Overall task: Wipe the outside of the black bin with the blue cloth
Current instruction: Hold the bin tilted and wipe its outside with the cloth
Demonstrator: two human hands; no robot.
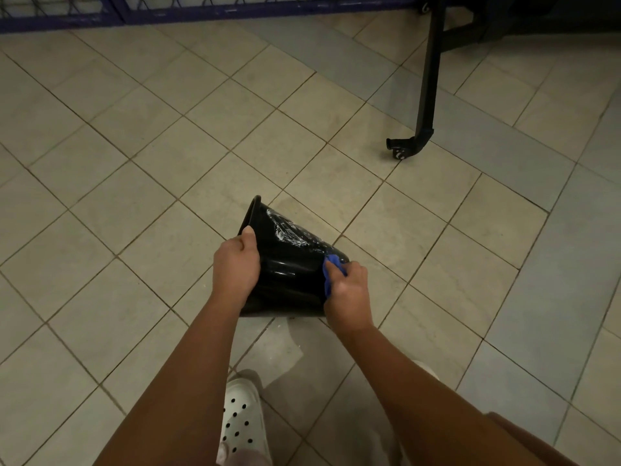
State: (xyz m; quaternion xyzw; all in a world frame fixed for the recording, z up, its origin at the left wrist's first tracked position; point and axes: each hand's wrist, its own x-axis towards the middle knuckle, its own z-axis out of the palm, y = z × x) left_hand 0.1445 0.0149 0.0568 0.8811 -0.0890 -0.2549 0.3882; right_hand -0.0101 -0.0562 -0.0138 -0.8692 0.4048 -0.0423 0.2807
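Observation:
The black bin (289, 264) is held tilted on its side above the tiled floor, its open rim pointing up and to the left. White foamy streaks cover its upper side. My left hand (237, 264) grips the rim, thumb on the outside wall. My right hand (347, 287) holds the bunched blue cloth (331, 269) and presses it against the bin's right side near the base. Most of the cloth is hidden under my fingers.
A black stand leg with a caster foot (408, 148) rises at the upper right. A blue metal frame with mesh (134, 11) runs along the top edge. My white perforated shoe (242, 422) is at the bottom centre on the beige tiles.

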